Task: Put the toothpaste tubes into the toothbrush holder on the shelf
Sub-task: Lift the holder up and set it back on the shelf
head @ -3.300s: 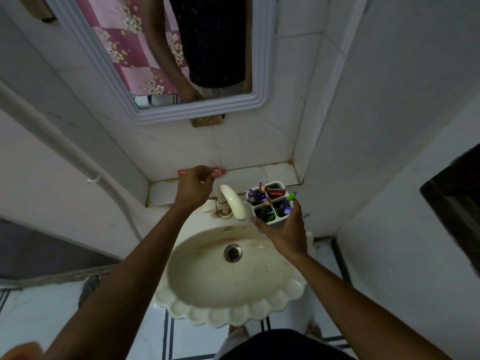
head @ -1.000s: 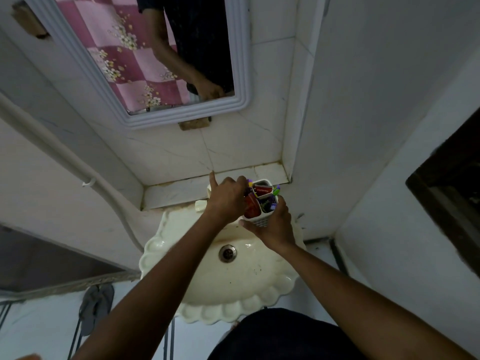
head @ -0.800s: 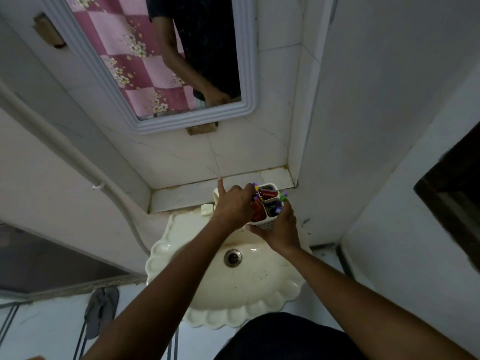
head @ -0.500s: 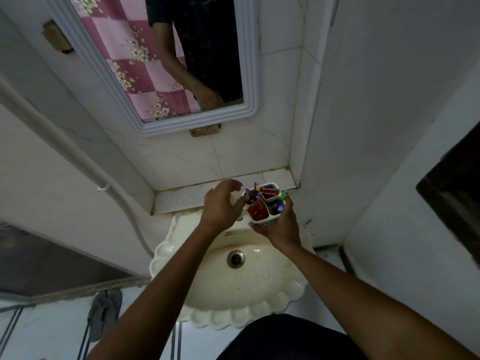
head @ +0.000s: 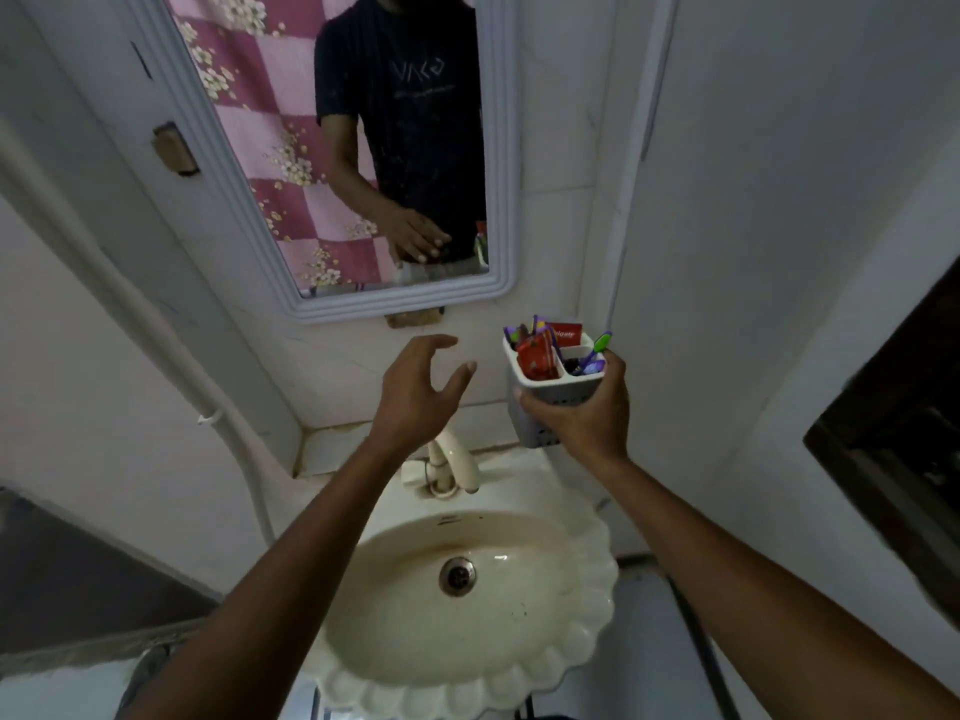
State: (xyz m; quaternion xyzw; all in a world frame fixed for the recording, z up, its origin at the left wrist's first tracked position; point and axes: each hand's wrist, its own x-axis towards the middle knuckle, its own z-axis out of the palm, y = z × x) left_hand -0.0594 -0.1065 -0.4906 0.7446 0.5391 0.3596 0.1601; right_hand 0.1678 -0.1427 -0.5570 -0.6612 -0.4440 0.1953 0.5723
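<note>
My right hand (head: 582,413) grips the white toothbrush holder (head: 545,392) from below and lifts it in front of the tiled wall, above the shelf (head: 337,449). Two red toothpaste tubes stand in it: one crumpled tube (head: 537,356) in the left compartment, another (head: 565,332) at the back. Purple and green toothbrushes (head: 592,353) poke out on the right. My left hand (head: 421,392) hovers to the left of the holder with fingers spread, holding nothing.
A cream scalloped sink (head: 457,615) with a tap (head: 457,459) sits below my hands. A framed mirror (head: 363,148) hangs on the wall above. A pipe (head: 156,324) runs down the left wall. The right wall (head: 753,252) stands close to the holder.
My left hand has let go and drawn away from the holder, fingers spreading. My right hand has raised the holder higher, away from the sink. The camera has tilted up.
</note>
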